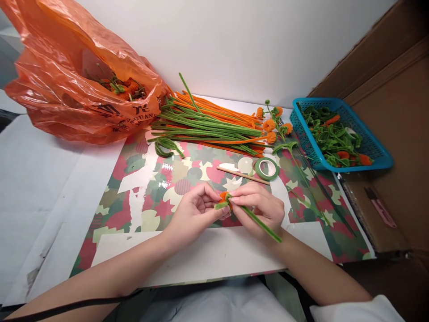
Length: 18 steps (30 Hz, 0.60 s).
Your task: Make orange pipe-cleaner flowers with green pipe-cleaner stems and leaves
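Observation:
My left hand [196,208] and my right hand [259,203] meet over the patterned mat [140,210]. Together they pinch a small orange pipe-cleaner flower [224,197] wrapped with a green pipe cleaner [261,223]. The green stem runs down and right under my right hand. Both hands are closed on the piece, fingertips touching it.
A pile of green and orange pipe cleaners [208,123] lies behind. Green tape roll [267,168] and a wooden stick [243,175] sit just beyond my hands. Finished flower stem [278,127], blue basket [378,154] at right, orange plastic bag [73,76] at left, pink cutter [382,210] on cardboard.

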### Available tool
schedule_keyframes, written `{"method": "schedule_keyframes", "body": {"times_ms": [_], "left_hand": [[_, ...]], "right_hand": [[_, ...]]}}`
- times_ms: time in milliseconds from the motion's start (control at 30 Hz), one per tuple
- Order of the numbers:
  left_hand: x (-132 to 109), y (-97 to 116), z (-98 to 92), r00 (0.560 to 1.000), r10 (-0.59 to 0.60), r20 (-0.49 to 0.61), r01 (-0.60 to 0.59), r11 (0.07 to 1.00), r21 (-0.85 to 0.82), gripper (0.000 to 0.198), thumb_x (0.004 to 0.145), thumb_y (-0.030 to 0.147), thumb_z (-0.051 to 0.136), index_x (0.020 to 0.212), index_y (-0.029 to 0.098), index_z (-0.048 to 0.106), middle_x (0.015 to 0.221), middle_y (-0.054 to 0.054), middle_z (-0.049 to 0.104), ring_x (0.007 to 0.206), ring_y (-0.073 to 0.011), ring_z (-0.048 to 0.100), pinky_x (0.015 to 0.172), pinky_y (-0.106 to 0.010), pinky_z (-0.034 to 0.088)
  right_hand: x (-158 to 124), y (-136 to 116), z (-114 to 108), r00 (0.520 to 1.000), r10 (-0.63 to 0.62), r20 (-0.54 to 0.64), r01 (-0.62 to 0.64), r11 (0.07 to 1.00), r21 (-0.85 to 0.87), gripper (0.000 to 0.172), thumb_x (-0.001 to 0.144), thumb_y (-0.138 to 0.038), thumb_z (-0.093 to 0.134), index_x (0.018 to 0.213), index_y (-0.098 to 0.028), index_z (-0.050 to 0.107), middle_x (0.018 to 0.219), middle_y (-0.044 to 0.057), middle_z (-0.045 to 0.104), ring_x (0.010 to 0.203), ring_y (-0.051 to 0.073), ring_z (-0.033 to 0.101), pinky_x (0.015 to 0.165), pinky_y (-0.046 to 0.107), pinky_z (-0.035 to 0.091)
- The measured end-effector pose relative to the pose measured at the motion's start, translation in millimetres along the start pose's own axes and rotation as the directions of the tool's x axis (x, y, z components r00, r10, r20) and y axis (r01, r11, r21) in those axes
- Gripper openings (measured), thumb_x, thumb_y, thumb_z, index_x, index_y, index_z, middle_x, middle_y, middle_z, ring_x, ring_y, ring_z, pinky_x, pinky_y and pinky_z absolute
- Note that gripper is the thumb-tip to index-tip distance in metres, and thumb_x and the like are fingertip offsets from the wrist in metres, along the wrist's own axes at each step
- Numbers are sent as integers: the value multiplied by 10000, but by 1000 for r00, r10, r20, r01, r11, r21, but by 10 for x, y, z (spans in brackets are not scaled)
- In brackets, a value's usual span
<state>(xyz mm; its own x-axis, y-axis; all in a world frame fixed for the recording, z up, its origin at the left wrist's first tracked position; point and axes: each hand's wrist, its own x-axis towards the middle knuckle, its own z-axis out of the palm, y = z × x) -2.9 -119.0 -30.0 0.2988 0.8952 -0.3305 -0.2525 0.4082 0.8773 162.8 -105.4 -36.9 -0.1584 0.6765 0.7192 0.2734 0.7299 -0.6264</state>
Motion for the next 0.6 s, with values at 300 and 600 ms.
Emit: {"method": "schedule_keyframes", "body": {"times_ms": [300, 600], "left_hand": [[7, 23, 3, 999, 31, -25, -33, 996, -83, 306, 713, 257, 807, 727, 176, 512, 677, 40, 700, 646, -107, 696, 656, -223, 601], [-3, -2, -31, 997, 71, -8, -71, 992, -107, 265, 757, 245, 782, 752, 175, 526, 705, 39, 726, 663, -114, 721, 663, -226, 617]], "right_hand": [[12, -12, 23, 999, -45, 20, 46, 999, -22, 252, 765, -36, 631, 931, -217, 684, 828, 61, 738, 747, 190, 719, 645, 323, 613], [-18, 0, 12, 991, -134, 29, 135, 988, -72, 313, 747, 6, 653, 1005, -168, 685, 884, 94, 719, 800, 196, 699, 690, 344, 600]]}}
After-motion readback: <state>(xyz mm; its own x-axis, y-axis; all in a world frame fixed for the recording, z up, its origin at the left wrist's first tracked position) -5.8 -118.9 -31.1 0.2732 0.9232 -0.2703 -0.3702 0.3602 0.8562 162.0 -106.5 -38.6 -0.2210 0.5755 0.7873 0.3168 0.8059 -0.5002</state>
